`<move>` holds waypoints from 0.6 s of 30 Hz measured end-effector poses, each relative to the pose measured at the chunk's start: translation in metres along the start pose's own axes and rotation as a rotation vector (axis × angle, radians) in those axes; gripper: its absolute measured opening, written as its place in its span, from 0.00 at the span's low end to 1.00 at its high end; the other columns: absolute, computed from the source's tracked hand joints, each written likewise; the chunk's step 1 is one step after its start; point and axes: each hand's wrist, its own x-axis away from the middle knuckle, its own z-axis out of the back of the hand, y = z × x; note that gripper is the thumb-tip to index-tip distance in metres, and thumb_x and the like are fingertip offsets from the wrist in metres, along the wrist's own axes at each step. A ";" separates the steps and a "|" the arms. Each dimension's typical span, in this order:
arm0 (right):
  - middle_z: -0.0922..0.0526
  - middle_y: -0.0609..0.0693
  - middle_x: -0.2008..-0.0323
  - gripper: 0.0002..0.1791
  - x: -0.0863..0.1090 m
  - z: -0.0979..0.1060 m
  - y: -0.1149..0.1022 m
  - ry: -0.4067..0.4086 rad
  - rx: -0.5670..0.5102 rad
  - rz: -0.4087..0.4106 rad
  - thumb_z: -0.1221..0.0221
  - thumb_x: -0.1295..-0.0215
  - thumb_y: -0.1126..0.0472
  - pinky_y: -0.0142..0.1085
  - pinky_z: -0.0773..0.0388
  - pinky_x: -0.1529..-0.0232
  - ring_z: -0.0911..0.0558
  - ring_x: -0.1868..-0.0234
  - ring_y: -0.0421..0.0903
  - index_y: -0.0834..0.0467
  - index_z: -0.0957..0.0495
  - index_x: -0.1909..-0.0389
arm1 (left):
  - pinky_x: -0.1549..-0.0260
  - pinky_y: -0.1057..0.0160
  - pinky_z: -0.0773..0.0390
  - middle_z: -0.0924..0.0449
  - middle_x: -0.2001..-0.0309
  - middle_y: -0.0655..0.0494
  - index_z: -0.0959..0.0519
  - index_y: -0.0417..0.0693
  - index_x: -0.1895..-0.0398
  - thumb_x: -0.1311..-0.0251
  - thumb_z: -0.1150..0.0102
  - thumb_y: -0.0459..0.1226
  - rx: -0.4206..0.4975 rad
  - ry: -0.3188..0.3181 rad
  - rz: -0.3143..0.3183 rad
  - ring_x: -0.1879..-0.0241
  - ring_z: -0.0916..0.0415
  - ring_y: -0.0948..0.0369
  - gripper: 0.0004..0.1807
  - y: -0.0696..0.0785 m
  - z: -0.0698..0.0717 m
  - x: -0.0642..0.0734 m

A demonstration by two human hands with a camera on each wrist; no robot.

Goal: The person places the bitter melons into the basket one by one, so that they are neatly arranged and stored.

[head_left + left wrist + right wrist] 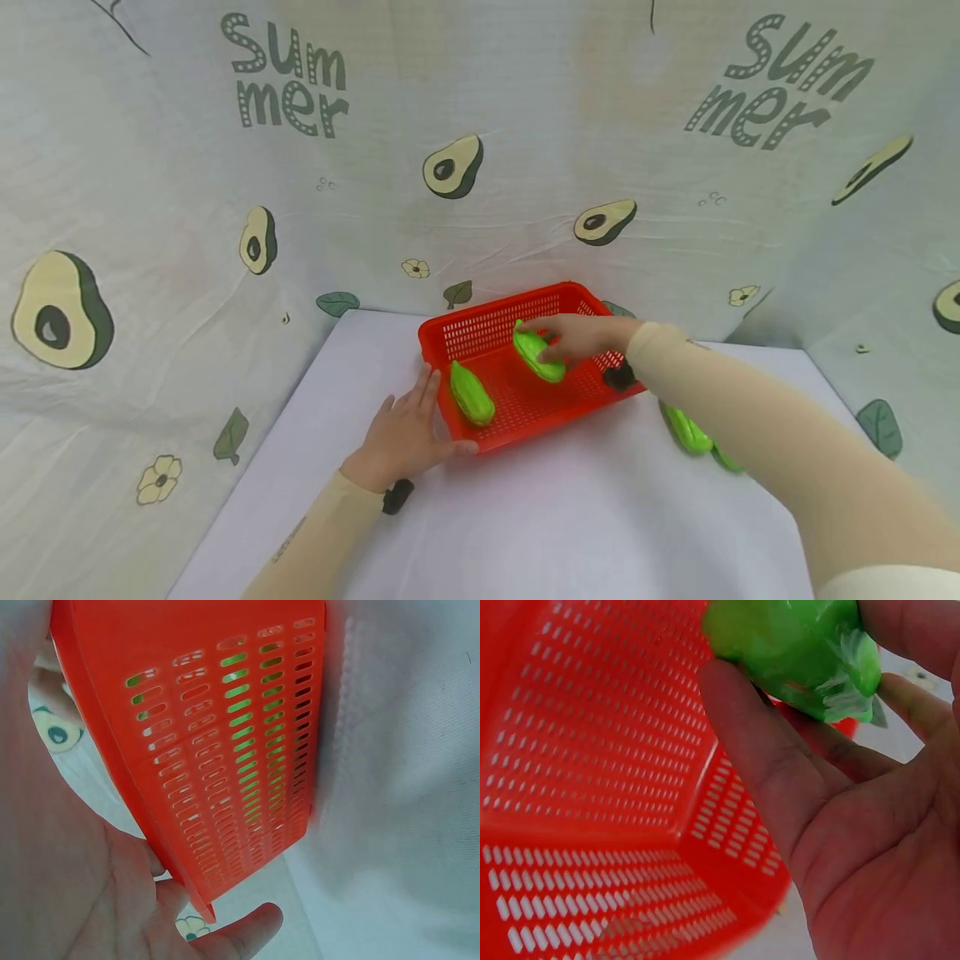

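Note:
A red perforated plastic basket (517, 392) stands on the white table. My left hand (405, 433) rests on its left rim, fingers stretched along the edge and thumb at the near corner. Inside, a bright green, bumpy vegetable like a bitter melon (471, 395) lies near the left wall. Over the basket's middle, my right hand (577, 337) pinches a second green bitter melon (531, 352) between thumb and fingers. In the right wrist view this melon (787, 652) shows pale streaks; whether it touches the basket floor, I cannot tell.
More green bitter melons (688, 432) lie on the table right of the basket, partly hidden by my right forearm. A pale cloth (525, 100) printed with avocados hangs behind and at both sides. Black wrist devices (397, 497) sit at both wrists.

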 end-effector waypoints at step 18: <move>0.33 0.52 0.35 0.35 -0.074 -0.037 -0.019 -0.080 0.067 -0.074 0.37 0.31 0.59 0.36 0.21 0.52 0.31 0.42 0.51 0.46 0.36 0.25 | 0.33 0.35 0.46 0.61 0.20 0.47 0.57 0.44 0.20 0.56 0.52 0.80 -0.014 -0.016 0.000 0.23 0.55 0.49 0.70 -0.002 -0.001 -0.003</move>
